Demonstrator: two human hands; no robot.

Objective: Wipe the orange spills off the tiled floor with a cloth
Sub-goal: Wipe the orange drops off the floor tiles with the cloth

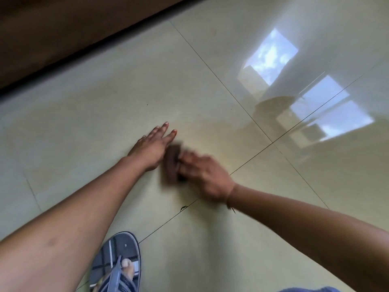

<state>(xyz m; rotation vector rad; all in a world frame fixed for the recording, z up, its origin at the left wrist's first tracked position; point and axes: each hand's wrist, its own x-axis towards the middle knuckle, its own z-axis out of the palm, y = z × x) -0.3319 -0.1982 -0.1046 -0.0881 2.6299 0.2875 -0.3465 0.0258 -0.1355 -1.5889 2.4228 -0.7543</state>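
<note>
My right hand (205,174) presses a small dark brown cloth (172,163) against the glossy beige tiled floor (105,114); both are blurred with motion. My left hand (152,149) lies flat on the tile just left of the cloth, fingers spread and pointing away from me, holding nothing. A faint orange-yellow tinge (200,131) shows on the tile beyond the cloth. No distinct orange puddle is visible.
Dark brown furniture or a wall base (63,32) runs along the top left. My foot in a grey-blue striped sandal (117,264) stands at the bottom centre. Bright window reflections (271,55) lie on the tiles at right. Grout lines cross near my right hand.
</note>
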